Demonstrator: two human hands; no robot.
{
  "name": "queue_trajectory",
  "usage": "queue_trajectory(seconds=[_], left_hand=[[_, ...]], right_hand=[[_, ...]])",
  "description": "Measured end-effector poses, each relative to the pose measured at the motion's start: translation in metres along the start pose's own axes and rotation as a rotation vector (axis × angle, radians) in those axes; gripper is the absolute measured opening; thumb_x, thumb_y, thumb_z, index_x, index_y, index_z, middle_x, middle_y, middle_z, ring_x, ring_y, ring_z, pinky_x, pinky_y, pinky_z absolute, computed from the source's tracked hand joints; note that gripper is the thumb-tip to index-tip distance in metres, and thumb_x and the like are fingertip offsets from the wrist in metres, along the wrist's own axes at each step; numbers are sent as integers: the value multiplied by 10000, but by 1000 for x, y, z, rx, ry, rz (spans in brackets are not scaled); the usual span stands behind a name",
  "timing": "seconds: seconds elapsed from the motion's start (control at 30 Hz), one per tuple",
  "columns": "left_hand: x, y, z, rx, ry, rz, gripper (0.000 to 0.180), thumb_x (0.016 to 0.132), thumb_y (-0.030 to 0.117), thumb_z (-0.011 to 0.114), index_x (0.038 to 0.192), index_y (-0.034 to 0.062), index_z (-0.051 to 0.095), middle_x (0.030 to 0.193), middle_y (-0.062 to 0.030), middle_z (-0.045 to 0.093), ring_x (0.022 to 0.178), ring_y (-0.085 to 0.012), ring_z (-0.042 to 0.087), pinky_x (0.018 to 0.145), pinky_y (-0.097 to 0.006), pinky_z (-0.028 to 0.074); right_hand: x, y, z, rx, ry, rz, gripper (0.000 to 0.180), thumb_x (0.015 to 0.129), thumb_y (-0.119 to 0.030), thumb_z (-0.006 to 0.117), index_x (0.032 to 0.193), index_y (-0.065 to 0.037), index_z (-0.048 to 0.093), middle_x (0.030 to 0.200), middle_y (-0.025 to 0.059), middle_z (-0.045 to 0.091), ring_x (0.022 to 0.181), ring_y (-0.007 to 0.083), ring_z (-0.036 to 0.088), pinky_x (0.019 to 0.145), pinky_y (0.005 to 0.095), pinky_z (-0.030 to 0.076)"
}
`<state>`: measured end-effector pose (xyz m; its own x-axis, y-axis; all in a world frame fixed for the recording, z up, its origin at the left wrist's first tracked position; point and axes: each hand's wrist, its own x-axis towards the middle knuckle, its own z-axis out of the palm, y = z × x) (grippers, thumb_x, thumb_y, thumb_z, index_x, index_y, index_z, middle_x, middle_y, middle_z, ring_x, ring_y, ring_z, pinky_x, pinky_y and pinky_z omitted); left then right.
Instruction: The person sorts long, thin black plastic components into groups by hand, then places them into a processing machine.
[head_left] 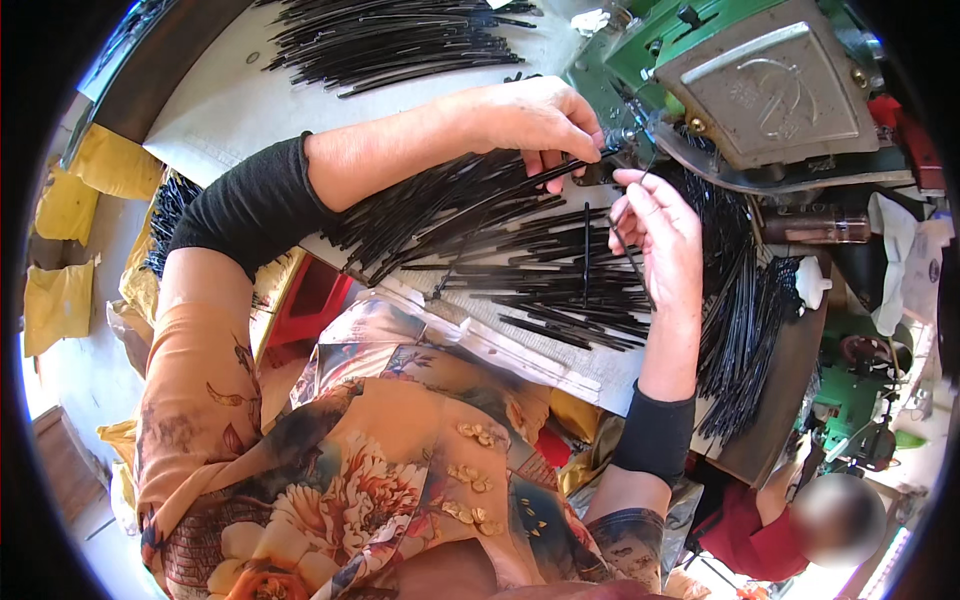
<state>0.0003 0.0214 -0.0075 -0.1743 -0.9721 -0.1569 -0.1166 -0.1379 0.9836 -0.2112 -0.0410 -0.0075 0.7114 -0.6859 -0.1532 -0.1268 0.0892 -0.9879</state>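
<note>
My left hand point(545, 118) is closed in a pinch at the small metal working head point(622, 138) of the green machine. Between its fingers runs a thin black rod point(535, 183), which slants back to the left over the pile. To the right of it my right hand point(660, 225) is half curled, palm turned up, with another slim black rod point(632, 256) held in its fingers and lying across the palm. Below both hands a loose heap of black rods point(560, 285) covers the pale worktable. My fingers partly hide the spot where the left rod meets the machine.
The green machine point(640, 50) with its grey cover plate point(770, 95) stands at the far right. More black rods point(400, 40) lie at the back, and a thick bundle point(740, 330) hangs along the right. A person in a red sleeve point(750, 530) sits at lower right.
</note>
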Motion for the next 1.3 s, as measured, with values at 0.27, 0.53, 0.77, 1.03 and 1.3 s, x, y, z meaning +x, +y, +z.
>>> queue_trajectory(seconds=[0.27, 0.53, 0.77, 1.03, 1.3], left_hand=[[2, 1, -3, -76, 32, -15, 296, 832, 227, 591, 1019, -2, 568, 796, -73, 622, 572, -134, 616, 489, -220, 470], [2, 5, -2, -59, 61, 0, 296, 835, 222, 587, 1020, -9, 578, 803, -77, 621, 572, -129, 617, 486, -217, 473], [6, 4, -1, -67, 59, 58, 309, 843, 211, 580, 1045, -23, 572, 799, -75, 622, 568, -119, 614, 484, -218, 482], [10, 5, -1, -16, 87, 89, 308, 840, 211, 582, 1037, -26, 575, 790, -71, 619, 549, -111, 599, 461, -207, 469], [13, 5, -6, -52, 69, 81, 300, 832, 210, 590, 1014, -30, 590, 734, -70, 602, 472, -104, 546, 409, -206, 427]], right_hand=[[1, -5, 12, -72, -47, 22, 238, 913, -142, 494, 1058, 32, 566, 714, 46, 569, 556, 84, 533, 495, 200, 460], [4, -5, 11, -67, -54, 15, 241, 915, -143, 489, 1063, 35, 556, 716, 57, 568, 555, 93, 534, 494, 200, 458], [7, -7, 10, -68, -47, 7, 240, 918, -140, 482, 1059, 42, 550, 713, 58, 567, 553, 91, 536, 488, 197, 455], [9, -9, 9, -68, -26, -1, 239, 915, -137, 484, 1057, 43, 553, 714, 57, 570, 547, 91, 536, 487, 196, 452], [10, -9, 9, -101, -27, 6, 250, 914, -150, 486, 1053, 46, 555, 713, 55, 570, 543, 93, 538, 481, 195, 441]])
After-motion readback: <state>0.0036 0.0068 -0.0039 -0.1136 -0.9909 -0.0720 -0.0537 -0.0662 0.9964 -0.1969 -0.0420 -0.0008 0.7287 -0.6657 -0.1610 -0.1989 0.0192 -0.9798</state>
